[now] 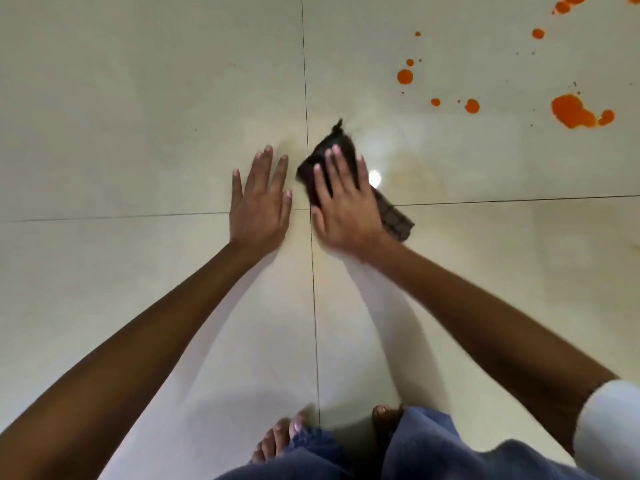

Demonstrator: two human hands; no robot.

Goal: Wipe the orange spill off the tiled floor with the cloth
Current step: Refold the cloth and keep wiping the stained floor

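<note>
A dark brown cloth [394,218] lies flat on the cream tiled floor [138,98] near where the grout lines cross. My right hand [343,206] presses down on the cloth with fingers spread, covering most of it. My left hand [259,202] rests flat on the bare tile just left of the cloth, fingers apart, holding nothing. Orange spill drops [404,76] and a larger orange blot [573,112] sit at the upper right, apart from the cloth. A faint orange smear [415,171] shows just right of the cloth.
More orange splashes [568,3] reach the top right corner. My bare feet [280,441] and blue trouser legs [433,445] are at the bottom edge. Dark grout lines [306,81] divide the floor into large tiles.
</note>
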